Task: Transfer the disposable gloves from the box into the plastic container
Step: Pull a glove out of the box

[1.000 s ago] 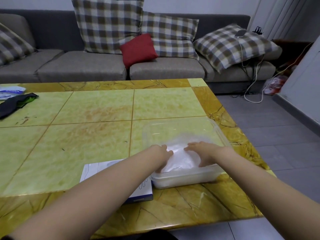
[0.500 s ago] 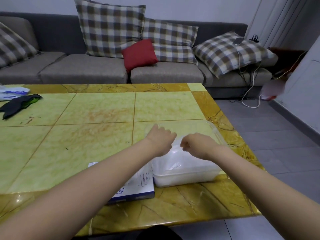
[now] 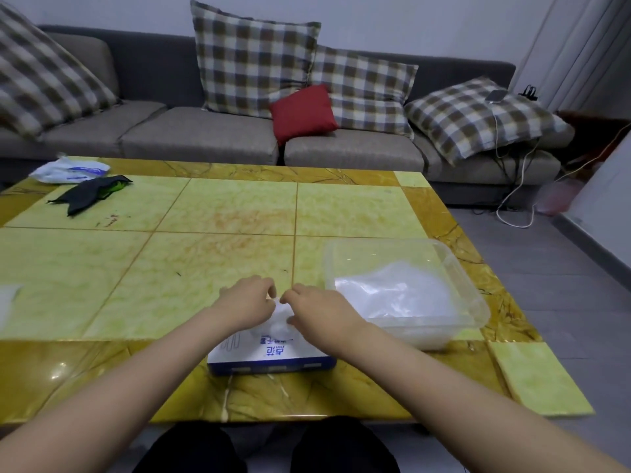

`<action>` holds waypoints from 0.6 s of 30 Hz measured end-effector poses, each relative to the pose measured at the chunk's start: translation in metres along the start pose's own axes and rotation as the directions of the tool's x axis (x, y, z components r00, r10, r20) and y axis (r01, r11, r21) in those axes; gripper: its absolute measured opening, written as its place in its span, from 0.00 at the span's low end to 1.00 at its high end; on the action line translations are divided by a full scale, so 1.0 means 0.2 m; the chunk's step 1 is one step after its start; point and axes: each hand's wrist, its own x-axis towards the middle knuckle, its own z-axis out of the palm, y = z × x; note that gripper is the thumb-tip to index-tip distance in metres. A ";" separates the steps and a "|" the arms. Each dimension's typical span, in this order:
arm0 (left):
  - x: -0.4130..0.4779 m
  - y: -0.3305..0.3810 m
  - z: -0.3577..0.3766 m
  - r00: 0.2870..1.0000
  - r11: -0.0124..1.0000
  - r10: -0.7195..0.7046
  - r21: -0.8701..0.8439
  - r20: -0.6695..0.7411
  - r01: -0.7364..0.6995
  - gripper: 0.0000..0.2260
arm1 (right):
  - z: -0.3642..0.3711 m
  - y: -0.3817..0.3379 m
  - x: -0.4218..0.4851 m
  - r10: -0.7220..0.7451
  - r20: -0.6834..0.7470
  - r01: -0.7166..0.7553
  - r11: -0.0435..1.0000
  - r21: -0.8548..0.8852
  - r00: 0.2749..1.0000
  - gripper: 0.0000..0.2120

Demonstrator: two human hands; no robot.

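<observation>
The left hand (image 3: 246, 303) and right hand (image 3: 319, 310) are both pinching a glove (image 3: 280, 318) over the box (image 3: 273, 357), beside the container (image 3: 476, 303).

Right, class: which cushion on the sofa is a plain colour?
The small red cushion, propped on the sofa in front of the tall checked cushion. All the others are checked in brown and cream.

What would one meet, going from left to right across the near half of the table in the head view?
white item at the left edge → left hand → glove wad → right hand → plastic container. The box lies under both hands and overlaps them, so I leave it out.
</observation>
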 end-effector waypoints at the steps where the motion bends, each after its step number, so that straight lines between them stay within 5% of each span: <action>1: -0.01 -0.02 0.01 0.999 0.999 -0.001 -0.050 0.043 0.003 0.11 | 0.03 -0.02 0.01 0.019 0.061 -0.017 1.000 -0.026 0.998 0.18; 12: -0.09 -0.13 0.04 0.964 0.973 0.161 -0.200 0.210 -0.119 0.12 | 0.10 -0.05 0.08 0.104 0.187 -0.099 0.994 -0.039 0.977 0.17; 15: -0.09 -0.15 0.05 0.975 0.960 0.202 -0.214 0.096 -0.178 0.03 | 0.10 -0.05 0.08 0.126 0.195 -0.126 0.992 -0.016 0.973 0.17; 18: -0.09 -0.15 0.04 0.983 0.936 0.178 -0.301 -0.040 -0.182 0.07 | 0.10 -0.06 0.07 0.143 0.186 -0.149 0.989 0.016 0.972 0.17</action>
